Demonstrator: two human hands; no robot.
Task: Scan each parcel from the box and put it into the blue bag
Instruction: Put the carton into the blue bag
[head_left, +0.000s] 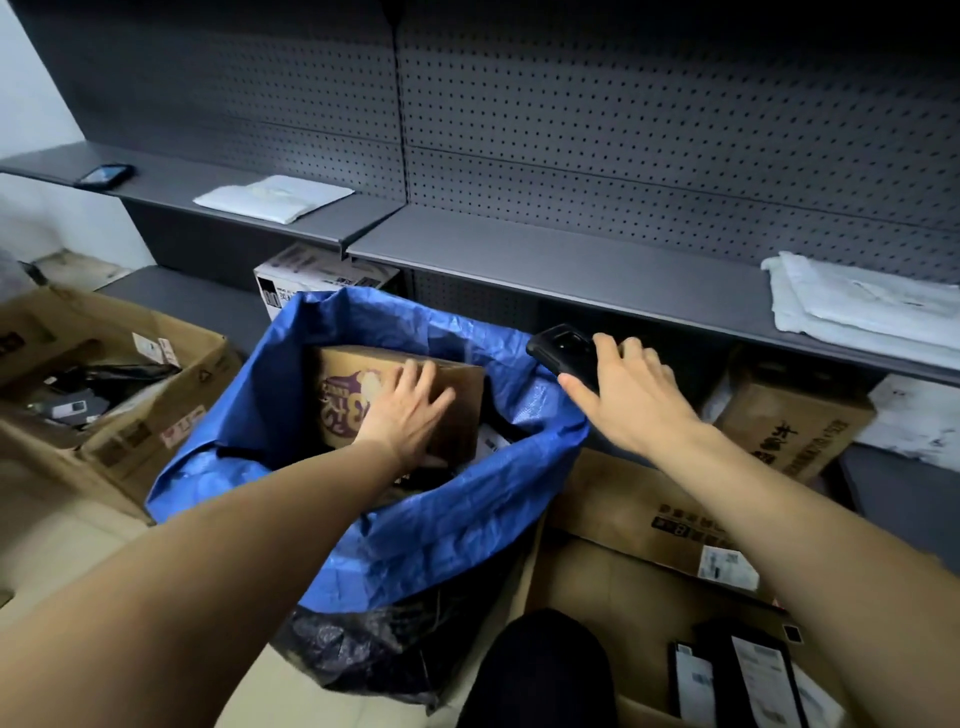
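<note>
The left hand is clasping the brown printed cardboard parcel inside the blue woven plastic bag, thumb under its edge, probably to settle it there; the right hand is gripping the black handheld scanner above the bag's right rim, seemingly keeping it clear.

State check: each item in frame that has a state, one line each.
Blue bag: open, parcels inside.
Brown parcel: in the bag, under the left hand.
Left hand: holding the brown parcel.
Right hand: gripping the black scanner.
Front box: open, labelled black parcels inside.
Left box: open, items inside.
</note>
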